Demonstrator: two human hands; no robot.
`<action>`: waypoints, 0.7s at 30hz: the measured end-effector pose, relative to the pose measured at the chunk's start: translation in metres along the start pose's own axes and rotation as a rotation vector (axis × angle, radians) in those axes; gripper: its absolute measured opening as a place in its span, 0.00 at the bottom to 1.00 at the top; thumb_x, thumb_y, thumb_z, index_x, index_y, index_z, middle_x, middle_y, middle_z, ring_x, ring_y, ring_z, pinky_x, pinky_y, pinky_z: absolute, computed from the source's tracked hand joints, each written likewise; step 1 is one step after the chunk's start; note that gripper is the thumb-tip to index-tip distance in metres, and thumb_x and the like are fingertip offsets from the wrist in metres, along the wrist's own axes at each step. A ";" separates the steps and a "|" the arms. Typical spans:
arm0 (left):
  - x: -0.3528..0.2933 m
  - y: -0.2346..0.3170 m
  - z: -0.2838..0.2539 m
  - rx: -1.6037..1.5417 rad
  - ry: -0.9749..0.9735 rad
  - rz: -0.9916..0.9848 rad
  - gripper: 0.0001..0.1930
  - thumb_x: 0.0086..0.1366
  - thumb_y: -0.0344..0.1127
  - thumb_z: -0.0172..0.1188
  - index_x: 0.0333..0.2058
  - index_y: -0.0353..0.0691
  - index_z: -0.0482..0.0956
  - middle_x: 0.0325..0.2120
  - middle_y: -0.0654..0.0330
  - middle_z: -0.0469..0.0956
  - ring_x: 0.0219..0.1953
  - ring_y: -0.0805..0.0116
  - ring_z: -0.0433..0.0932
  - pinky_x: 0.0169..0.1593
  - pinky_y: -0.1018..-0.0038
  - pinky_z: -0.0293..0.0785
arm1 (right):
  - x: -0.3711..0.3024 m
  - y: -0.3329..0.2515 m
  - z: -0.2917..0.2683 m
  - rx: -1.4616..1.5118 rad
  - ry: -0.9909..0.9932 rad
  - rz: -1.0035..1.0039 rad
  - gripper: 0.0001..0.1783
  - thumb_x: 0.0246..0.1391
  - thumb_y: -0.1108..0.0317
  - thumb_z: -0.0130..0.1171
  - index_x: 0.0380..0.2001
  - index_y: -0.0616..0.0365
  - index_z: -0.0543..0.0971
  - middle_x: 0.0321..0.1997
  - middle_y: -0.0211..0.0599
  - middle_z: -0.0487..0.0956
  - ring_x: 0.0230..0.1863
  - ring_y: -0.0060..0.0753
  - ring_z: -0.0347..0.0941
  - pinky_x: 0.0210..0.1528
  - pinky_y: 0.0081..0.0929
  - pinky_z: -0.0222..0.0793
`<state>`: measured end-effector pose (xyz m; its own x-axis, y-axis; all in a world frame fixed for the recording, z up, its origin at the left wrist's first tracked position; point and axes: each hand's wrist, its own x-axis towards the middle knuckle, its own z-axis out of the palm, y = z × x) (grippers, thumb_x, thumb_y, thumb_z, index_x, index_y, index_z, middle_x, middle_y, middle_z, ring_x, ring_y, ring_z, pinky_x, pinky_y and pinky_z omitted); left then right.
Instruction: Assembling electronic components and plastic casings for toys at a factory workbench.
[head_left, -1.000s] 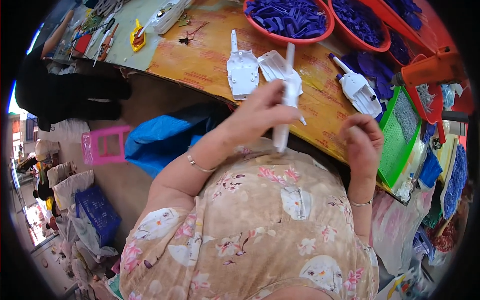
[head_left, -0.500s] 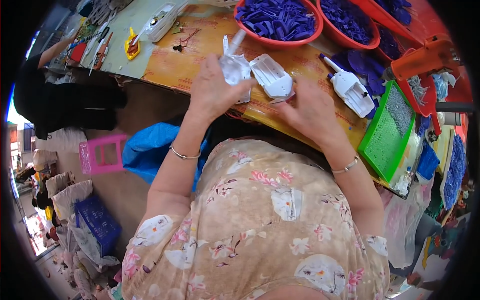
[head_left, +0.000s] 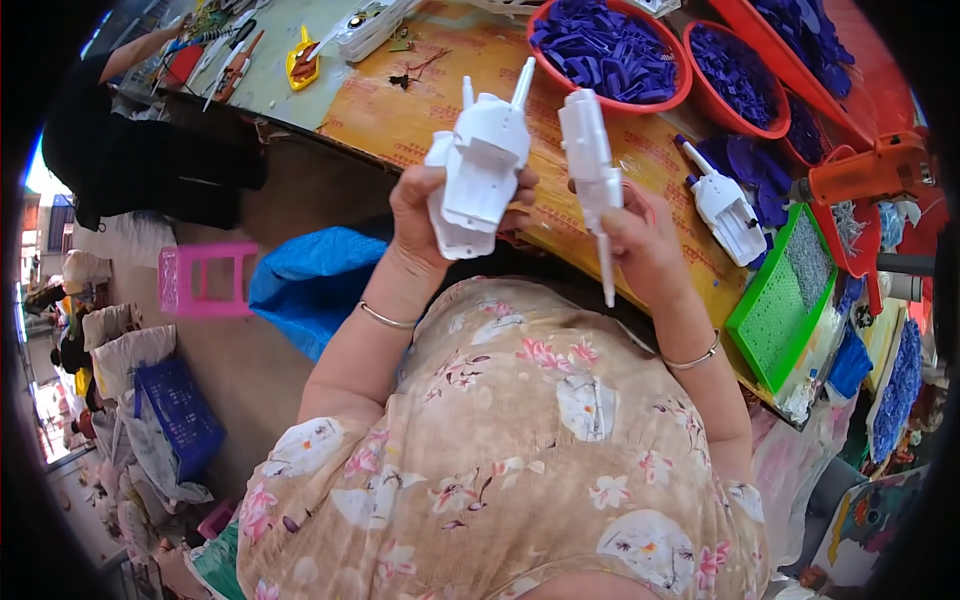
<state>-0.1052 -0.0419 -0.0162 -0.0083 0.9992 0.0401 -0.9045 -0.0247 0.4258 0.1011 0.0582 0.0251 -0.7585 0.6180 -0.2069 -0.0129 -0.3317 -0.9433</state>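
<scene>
Above the near edge of the yellow-brown table (head_left: pixel 375 120), in the head view, we are holding white plastic parts in both hands, well clear of the surface. Our left hand (head_left: pixel 415 222) is clamping a pair of overlapping white shells (head_left: pixel 487 160), thumb on one side and fingertips showing on the other, and their slim posts are pointing away from us. Our right hand (head_left: pixel 645 245) is gripping a separate white piece (head_left: pixel 588 145), seen nearly edge-on, with its long post pointing back toward us; the thumb is lying near the root of that post, while the fingers behind are partly hiding. For good handling, we are probably best off squeezing the broad bodies and sparing the thin posts, which are looking like the easiest parts to bend. With two shells in one grasp, we are likely needing even pressure from both sides, since one could be slipping out from under the other. A further white housing (head_left: pixel 725 212) is lying on the table to the right, between the red basin (head_left: pixel 625 107) of purple parts and the green tray (head_left: pixel 768 335).
</scene>
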 end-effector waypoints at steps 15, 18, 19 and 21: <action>-0.032 -0.018 0.026 0.308 0.236 -0.057 0.30 0.46 0.36 0.62 0.50 0.32 0.69 0.36 0.55 0.77 0.34 0.66 0.79 0.37 0.73 0.77 | 0.015 -0.002 0.037 -1.087 -0.094 -0.459 0.32 0.35 0.55 0.73 0.43 0.62 0.73 0.33 0.43 0.79 0.31 0.41 0.76 0.34 0.33 0.70; -0.048 0.000 0.017 0.378 0.140 -0.092 0.30 0.46 0.37 0.63 0.49 0.31 0.69 0.37 0.52 0.77 0.31 0.66 0.79 0.33 0.72 0.78 | 0.016 0.004 0.044 -1.000 -0.157 -0.578 0.29 0.35 0.52 0.72 0.36 0.61 0.74 0.22 0.40 0.72 0.22 0.40 0.69 0.26 0.33 0.64; -0.062 0.011 0.009 0.379 0.178 -0.063 0.30 0.46 0.37 0.63 0.49 0.31 0.69 0.37 0.52 0.77 0.31 0.66 0.79 0.33 0.72 0.78 | 0.013 -0.001 0.046 -0.982 -0.204 -0.583 0.29 0.35 0.52 0.72 0.36 0.61 0.74 0.22 0.40 0.72 0.22 0.40 0.69 0.26 0.33 0.64; -0.098 0.037 -0.011 0.394 0.063 0.042 0.32 0.45 0.37 0.65 0.50 0.31 0.69 0.37 0.49 0.77 0.30 0.67 0.78 0.31 0.73 0.77 | 0.006 -0.008 0.043 -1.094 -0.098 -0.372 0.23 0.41 0.61 0.69 0.39 0.61 0.74 0.17 0.22 0.62 0.19 0.17 0.56 0.22 0.19 0.52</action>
<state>-0.1424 -0.1403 -0.0145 -0.0791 0.9968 0.0151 -0.6704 -0.0644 0.7392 0.0684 0.0335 0.0424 -0.8740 0.4742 0.1061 0.2885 0.6822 -0.6719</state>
